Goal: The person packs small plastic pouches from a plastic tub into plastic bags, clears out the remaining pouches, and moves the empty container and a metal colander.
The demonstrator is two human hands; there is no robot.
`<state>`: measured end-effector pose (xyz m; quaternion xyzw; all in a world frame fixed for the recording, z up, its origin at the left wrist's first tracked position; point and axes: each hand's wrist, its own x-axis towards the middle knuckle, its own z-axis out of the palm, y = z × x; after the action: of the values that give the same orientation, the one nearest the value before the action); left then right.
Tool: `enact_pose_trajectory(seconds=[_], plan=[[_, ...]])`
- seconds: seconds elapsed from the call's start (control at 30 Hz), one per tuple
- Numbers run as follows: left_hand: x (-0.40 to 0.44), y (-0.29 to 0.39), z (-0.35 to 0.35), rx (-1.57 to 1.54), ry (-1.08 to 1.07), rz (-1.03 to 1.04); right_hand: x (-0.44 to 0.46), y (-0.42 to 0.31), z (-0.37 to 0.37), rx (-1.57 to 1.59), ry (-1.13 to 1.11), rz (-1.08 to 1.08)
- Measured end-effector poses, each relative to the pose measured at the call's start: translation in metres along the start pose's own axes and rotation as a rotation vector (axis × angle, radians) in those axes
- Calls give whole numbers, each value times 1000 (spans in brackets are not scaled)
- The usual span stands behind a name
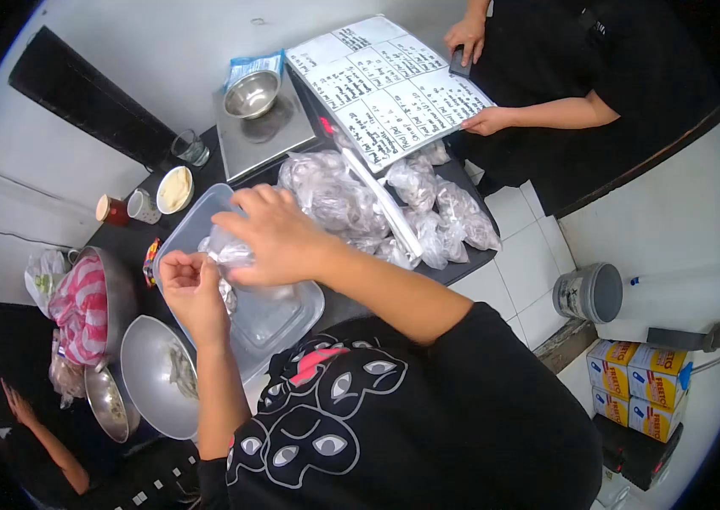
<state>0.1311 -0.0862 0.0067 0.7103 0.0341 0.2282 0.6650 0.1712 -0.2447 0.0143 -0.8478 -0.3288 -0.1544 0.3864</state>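
Clear, thin plastic makes up the small knotted-looking bag (230, 253) that, in the head view, I have between both hands, above the clear rectangular plastic container (270, 330) on the black tabletop (341, 309). What could go wrong, as I judge it: the film is slick and flimsy, so a loose pinch at its gathered neck could let it slip and spill its contents into the container or over its rim. Pulling the hands against each other too hard could tear it. My right forearm also crosses close to the pile of filled clear bags (334, 191), and a wide elbow swing could knock the long white strip (381, 204) lying on them.

As for pose, my left hand (191, 293) comes up from below, wrist nearly upright, its fingers curled with thumb and forefinger closed on the plastic. My right hand (279, 234) reaches in from the right, palm down, fingers spread and arched over the bag with the thumb beneath; I cannot tell how firmly they grip, if at all. Beyond the pile, another person's hand (486, 121) steadies a white board with handwriting (394, 85). Left of the container sits a wide steel bowl (143, 365).
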Motion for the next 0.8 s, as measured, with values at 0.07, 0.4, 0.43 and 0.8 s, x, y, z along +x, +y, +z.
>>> enact_pose_trajectory(seconds=[0.07,0.4,0.43,0.8], plan=[[-4,17,9,-58,-66,44,-16,11,3,119,-115,68],[-32,61,62,-138,-438,89,-74,13,-3,771,-167,226],[-35,60,63,-165,-482,57,-79,12,-5,790,-150,229],[-48,48,86,128,-849,412,-138,42,-76,307,264,429]])
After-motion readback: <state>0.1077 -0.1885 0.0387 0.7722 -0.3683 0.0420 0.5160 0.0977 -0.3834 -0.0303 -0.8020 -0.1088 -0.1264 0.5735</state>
